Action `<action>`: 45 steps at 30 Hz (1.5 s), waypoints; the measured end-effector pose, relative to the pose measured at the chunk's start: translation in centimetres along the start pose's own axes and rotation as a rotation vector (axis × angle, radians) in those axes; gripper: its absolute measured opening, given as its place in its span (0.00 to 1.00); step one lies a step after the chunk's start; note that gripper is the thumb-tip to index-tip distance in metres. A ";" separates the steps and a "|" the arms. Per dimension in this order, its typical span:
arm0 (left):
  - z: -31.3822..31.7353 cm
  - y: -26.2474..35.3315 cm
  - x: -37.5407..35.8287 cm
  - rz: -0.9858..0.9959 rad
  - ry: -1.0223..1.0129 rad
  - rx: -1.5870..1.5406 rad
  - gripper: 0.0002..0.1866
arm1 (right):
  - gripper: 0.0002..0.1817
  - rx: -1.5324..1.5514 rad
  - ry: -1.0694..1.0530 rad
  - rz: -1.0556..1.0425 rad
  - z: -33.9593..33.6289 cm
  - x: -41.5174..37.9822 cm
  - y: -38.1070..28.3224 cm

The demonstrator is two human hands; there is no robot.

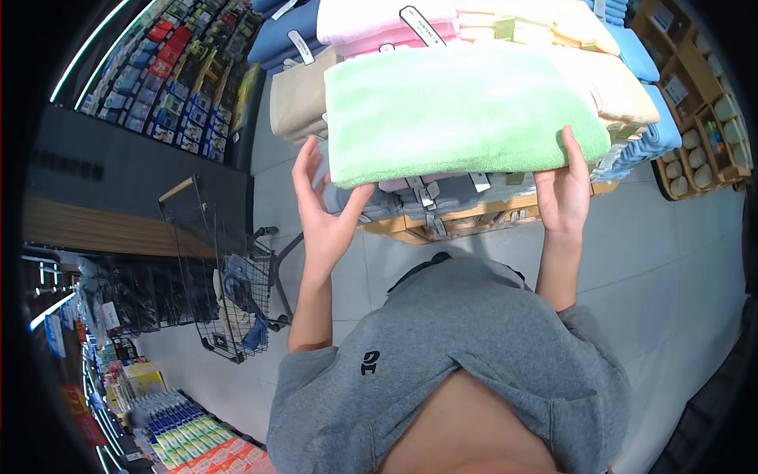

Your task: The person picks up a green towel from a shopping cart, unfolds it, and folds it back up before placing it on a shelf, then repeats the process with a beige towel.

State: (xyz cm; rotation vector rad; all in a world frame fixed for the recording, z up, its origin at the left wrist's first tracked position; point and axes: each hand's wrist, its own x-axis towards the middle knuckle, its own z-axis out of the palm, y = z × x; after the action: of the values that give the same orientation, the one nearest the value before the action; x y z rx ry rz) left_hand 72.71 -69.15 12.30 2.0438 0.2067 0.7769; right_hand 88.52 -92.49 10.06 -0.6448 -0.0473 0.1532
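A folded light green towel [466, 110] lies level in front of me, over stacks of other folded towels. My right hand [564, 186] grips its near right corner, thumb on top and the other fingers hidden underneath. At the near left corner, my left hand [328, 221] is open, its fingers spread beside the towel's left end and its thumb at the front edge. Beige towels [296, 95] are stacked just past the left hand. Pink towels [379, 20] with paper labels lie behind the green one, and grey towels [379, 207] show below it.
A black wire shopping cart [229, 284] with cloth items inside stands to my left on the grey tiled floor [647, 276]. Blue towels [663, 118] hang over the display's right side. Wooden shelves [707, 142] stand at right, and packed goods shelves [170, 79] at left.
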 end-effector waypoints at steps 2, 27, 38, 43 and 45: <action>0.1 -0.2 -0.6 -0.262 -0.052 -0.451 0.42 | 0.24 -0.105 0.019 -0.070 -0.1 0.3 0.1; -1.7 -2.3 1.2 -0.488 -0.184 -0.979 0.23 | 0.35 -1.519 -1.131 -1.011 11.1 -3.3 5.2; -0.7 0.6 2.9 -0.482 -0.150 -0.784 0.26 | 0.34 -1.333 -1.273 -0.869 10.1 -2.9 3.9; -0.9 2.0 3.4 -0.258 -0.188 -0.573 0.23 | 0.40 -1.262 -0.974 -0.557 9.1 -0.3 0.1; -1.2 3.0 3.1 -0.143 -0.241 -0.455 0.23 | 0.46 -1.110 -0.825 -0.632 8.0 1.9 0.0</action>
State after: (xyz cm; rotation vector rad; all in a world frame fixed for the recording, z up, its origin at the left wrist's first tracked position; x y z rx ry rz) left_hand 74.01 -68.74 16.56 1.6502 0.0324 0.4350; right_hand 89.71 -87.45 16.49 -1.5936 -1.1862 -0.2606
